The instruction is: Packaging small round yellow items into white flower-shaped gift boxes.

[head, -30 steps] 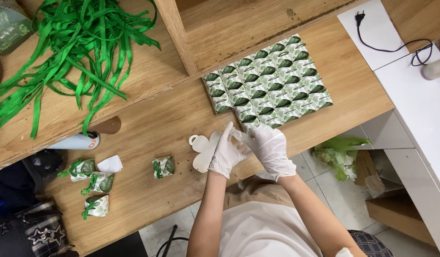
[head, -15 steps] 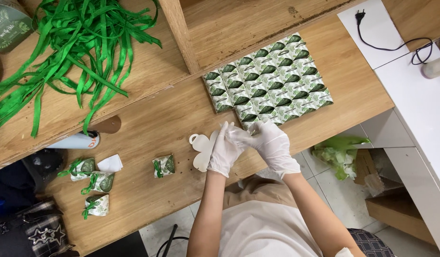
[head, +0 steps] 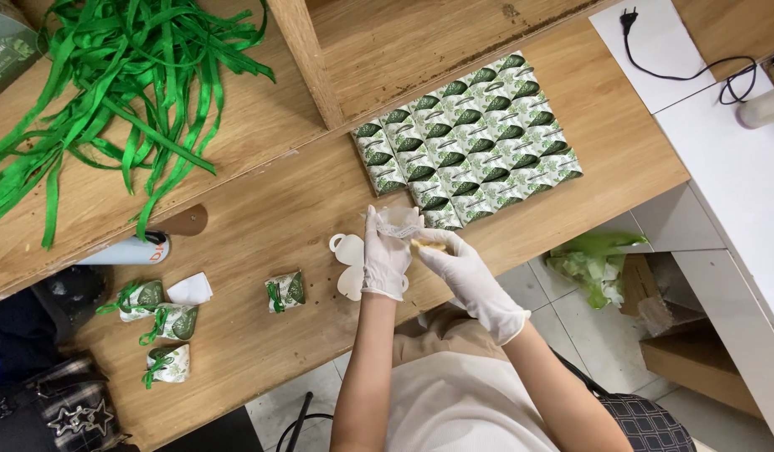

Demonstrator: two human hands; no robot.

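Both my hands wear white gloves and meet over the wooden table [head: 261, 209]. My left hand [head: 385, 259] grips a small white cut-out paper piece [head: 350, 264] with rounded tabs, and also pinches a clear crinkled wrapper [head: 397, 221] at its fingertips. My right hand [head: 454, 264] touches the same wrapper and closes on a small yellowish item [head: 422, 246]. Just beyond the hands lies a neat block of several green-and-white leaf-print packets [head: 466, 138].
A heap of green ribbons [head: 110, 100] covers the upper left shelf. Three ribbon-tied packets [head: 156, 322] and one more [head: 285, 291] lie at the left, beside a white tube [head: 127, 251]. A black power cord [head: 680, 63] lies on a white surface at the right. Green bag [head: 596, 264] sits below on the floor.
The hands have stayed close together and shifted slightly; the clear wrapper now sits raised at the fingertips and a yellowish item shows between the gloves.
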